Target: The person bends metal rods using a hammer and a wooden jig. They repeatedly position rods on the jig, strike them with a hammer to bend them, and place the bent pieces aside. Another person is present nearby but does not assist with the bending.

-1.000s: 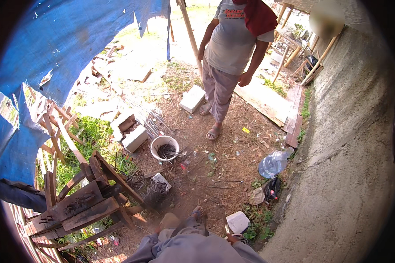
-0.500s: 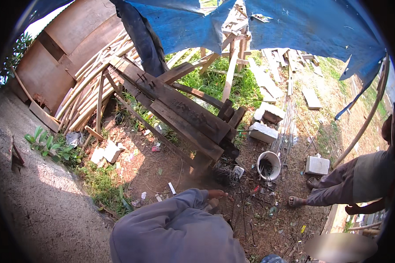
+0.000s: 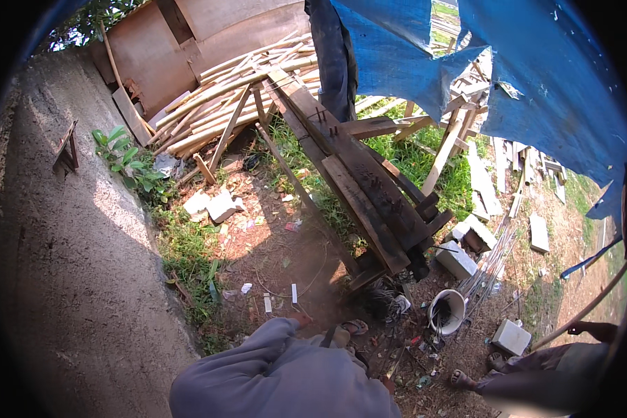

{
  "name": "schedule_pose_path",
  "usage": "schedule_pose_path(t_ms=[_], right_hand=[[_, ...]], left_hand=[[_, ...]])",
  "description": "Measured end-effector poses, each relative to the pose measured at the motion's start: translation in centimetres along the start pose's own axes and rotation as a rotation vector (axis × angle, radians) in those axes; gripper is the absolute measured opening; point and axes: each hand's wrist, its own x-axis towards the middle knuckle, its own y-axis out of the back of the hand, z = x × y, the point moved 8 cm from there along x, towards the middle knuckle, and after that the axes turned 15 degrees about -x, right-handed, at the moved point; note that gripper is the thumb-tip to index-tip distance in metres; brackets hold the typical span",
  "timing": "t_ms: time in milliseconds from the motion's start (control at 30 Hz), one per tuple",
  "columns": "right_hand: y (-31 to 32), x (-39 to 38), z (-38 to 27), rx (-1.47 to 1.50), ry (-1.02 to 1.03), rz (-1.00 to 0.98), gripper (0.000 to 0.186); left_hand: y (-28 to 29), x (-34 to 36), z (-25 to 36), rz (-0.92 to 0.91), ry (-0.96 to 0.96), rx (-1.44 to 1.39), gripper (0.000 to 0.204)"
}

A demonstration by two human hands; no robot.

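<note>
Left hand was out, grip impossible to tell! Just beyond it lay a slim white strip; ahead-right stood a dark bench, then a bucket. Shirt partly hid the right hand, grip unclear.

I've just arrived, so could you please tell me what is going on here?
A person in grey is by a wooden bench; whether the left hand or the half-hidden right hand holds anything is unclear. A white bucket stands near the bench, and another person stands at the right, near a pale block.
</note>
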Motion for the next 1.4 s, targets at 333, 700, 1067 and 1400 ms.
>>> schedule_pose_path(t_ms=[333,700,1067,1400], right_hand=[[5.2,-1.6,-6.3,0.264,-0.08,-0.13,0.05],[9.8,2.9,-22.6,0.006,0.091,-0.15,0.056],[10.7,9.0,-39.1,-0.101,0.172,-0.278,0.063],[27.7,3.0,-58.8,0.012,0.271,0.152,0.073]], left_hand=[[-7.2,-13.9,-18.8,0.33,0.42,-0.393,0.046],[-0.4,-14.6,-26.4,0.431,0.419,-0.769,0.042],[17.5,-10.6,-36.6,0.438,0.275,-1.493,0.025],[35.4,-6.2,-41.4,0.652,0.195,-1.447,0.018]])
